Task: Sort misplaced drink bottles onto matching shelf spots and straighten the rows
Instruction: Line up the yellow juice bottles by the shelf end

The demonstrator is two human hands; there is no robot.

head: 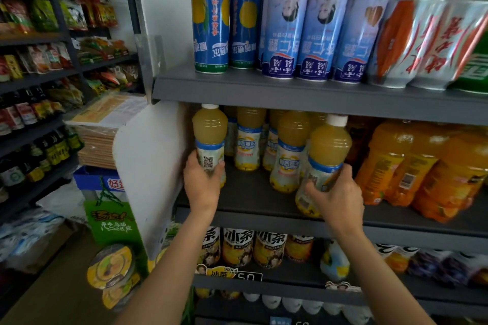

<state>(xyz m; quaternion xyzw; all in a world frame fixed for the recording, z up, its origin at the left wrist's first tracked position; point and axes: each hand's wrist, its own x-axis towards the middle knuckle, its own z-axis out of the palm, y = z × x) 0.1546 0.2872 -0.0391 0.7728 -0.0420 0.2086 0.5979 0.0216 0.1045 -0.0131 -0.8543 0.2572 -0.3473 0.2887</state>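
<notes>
On the middle shelf [253,200] stand several pale yellow juice bottles with white caps and blue-and-white labels. My left hand [202,182] grips the lower body of the leftmost bottle [210,132], which stands upright by the white side panel. My right hand [339,196] grips the lower half of another such bottle [328,148], tilted slightly left at the shelf's front edge. Between them stand more of the same bottles [249,137] in loose rows.
Orange juice bottles [412,166] fill the shelf's right side. Tall blue cans [211,18] and white-blue cans [286,24] stand on the shelf above. Iced tea bottles [237,248] sit on the shelf below. A white end panel [150,166] bounds the left; snack shelves [39,60] lie further left.
</notes>
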